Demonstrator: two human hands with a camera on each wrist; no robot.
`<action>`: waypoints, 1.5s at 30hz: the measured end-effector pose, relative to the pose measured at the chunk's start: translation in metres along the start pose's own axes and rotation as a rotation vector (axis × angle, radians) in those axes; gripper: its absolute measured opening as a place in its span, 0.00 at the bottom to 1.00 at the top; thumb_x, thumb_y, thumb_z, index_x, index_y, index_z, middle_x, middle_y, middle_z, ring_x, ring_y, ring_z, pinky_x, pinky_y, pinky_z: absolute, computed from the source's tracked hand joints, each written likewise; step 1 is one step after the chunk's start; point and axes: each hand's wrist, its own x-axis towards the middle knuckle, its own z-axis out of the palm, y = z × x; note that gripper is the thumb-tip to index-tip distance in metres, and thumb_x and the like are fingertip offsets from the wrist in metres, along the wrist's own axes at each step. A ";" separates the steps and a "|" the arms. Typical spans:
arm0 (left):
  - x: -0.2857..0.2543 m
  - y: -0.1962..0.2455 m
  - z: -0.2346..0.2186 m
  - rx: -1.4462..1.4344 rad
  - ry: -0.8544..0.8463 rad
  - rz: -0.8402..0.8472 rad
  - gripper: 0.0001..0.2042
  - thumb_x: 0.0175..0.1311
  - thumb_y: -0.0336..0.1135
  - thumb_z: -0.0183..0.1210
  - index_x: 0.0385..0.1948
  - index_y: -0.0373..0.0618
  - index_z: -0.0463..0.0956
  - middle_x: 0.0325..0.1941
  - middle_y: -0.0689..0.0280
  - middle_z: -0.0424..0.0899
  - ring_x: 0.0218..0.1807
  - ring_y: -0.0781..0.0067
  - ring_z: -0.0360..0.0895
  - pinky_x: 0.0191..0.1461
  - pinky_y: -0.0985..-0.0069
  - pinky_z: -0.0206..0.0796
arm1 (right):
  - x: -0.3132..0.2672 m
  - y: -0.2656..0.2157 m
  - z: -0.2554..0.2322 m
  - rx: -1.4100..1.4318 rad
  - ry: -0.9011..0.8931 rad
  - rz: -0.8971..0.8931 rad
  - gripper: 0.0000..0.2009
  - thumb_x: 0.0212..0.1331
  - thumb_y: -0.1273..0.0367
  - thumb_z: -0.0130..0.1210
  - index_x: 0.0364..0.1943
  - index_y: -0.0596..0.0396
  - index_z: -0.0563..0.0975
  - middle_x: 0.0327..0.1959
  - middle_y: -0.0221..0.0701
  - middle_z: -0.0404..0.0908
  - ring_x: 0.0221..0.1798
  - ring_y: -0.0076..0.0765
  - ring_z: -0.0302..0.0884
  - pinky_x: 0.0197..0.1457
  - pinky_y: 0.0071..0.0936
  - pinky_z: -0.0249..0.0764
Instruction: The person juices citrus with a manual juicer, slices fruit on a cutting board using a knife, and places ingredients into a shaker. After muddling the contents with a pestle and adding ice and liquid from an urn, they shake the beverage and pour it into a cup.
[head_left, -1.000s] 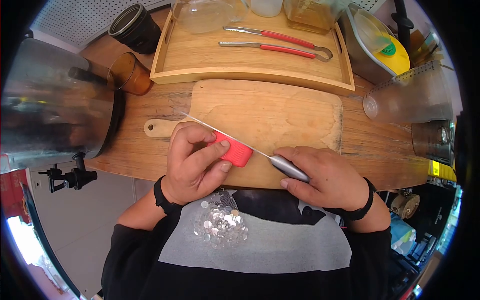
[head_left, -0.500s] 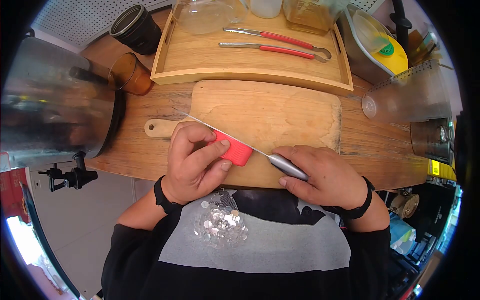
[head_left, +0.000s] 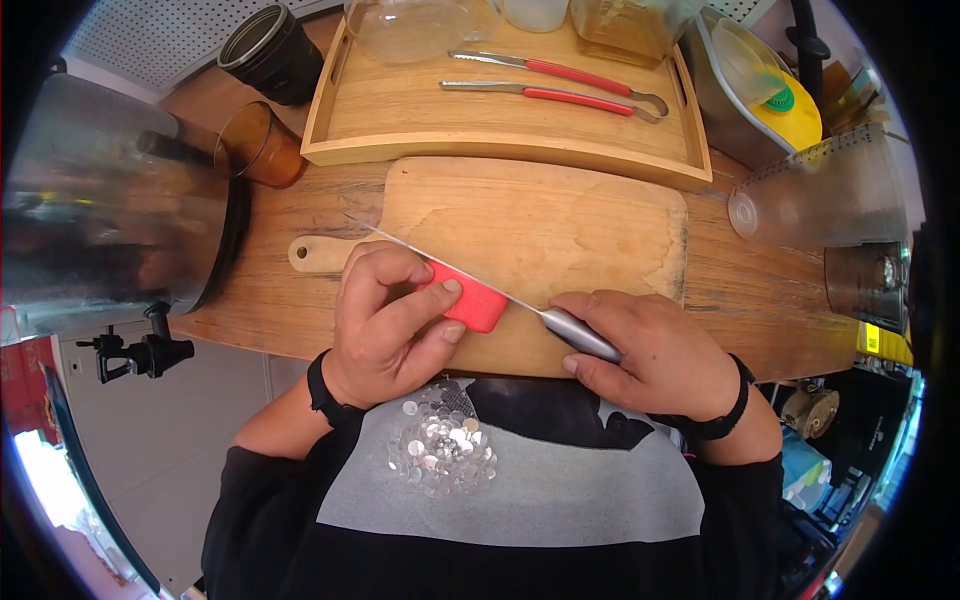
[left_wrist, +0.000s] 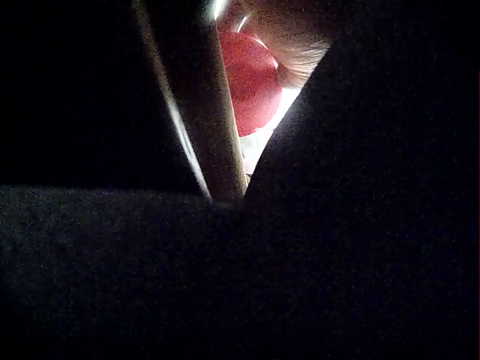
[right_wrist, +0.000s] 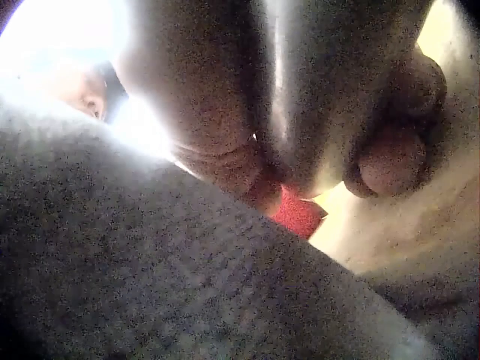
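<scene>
One left hand pinches a light-looking red block, best held at the end farthest from the right hand gripping a knife.

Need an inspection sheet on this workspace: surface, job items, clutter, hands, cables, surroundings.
Surface: brown wooden table with a pale wooden cutting board.
Job's things: red mesh-textured piece with rounded corners; grey-handled metal knife, blade along the piece's far edge.
Clutter: light wooden tray holding red-and-silver metal tongs; translucent amber cup.
Hands: left hand pinches the piece; right hand grips the knife handle.
Cables: nothing seen.
Surroundings: white perforated panel at far left; large dark round container on the left.
</scene>
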 end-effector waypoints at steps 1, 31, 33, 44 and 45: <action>0.000 0.000 0.000 0.001 0.000 0.002 0.15 0.46 0.32 0.67 0.38 0.41 0.81 0.39 0.59 0.73 0.39 0.61 0.71 0.43 0.67 0.65 | 0.000 0.000 0.000 0.003 -0.001 0.001 0.18 0.56 0.66 0.58 0.50 0.56 0.74 0.35 0.44 0.80 0.37 0.54 0.78 0.39 0.43 0.74; 0.001 -0.001 0.000 -0.002 0.000 0.017 0.15 0.46 0.31 0.67 0.39 0.42 0.81 0.39 0.60 0.73 0.39 0.61 0.71 0.43 0.67 0.64 | 0.000 0.001 0.002 0.012 0.018 -0.008 0.17 0.56 0.66 0.58 0.49 0.56 0.74 0.35 0.44 0.80 0.36 0.55 0.78 0.38 0.43 0.73; 0.001 0.000 0.000 -0.001 0.003 0.019 0.15 0.46 0.31 0.67 0.39 0.41 0.81 0.39 0.59 0.73 0.39 0.61 0.71 0.43 0.67 0.64 | 0.000 0.001 0.003 0.011 0.020 -0.011 0.17 0.56 0.66 0.58 0.49 0.56 0.74 0.35 0.44 0.80 0.36 0.55 0.78 0.39 0.43 0.73; 0.000 0.002 0.000 0.007 0.002 -0.006 0.15 0.46 0.31 0.68 0.39 0.42 0.81 0.39 0.59 0.73 0.40 0.60 0.71 0.45 0.67 0.64 | -0.005 0.001 -0.001 0.060 0.056 -0.063 0.19 0.57 0.66 0.58 0.51 0.57 0.73 0.36 0.44 0.79 0.36 0.53 0.78 0.38 0.41 0.74; 0.000 0.002 0.000 0.005 0.000 -0.007 0.15 0.46 0.31 0.68 0.39 0.42 0.81 0.39 0.59 0.73 0.40 0.60 0.71 0.45 0.67 0.64 | -0.006 0.000 -0.002 0.062 0.056 -0.061 0.19 0.57 0.66 0.58 0.51 0.57 0.73 0.36 0.44 0.79 0.36 0.53 0.78 0.38 0.41 0.74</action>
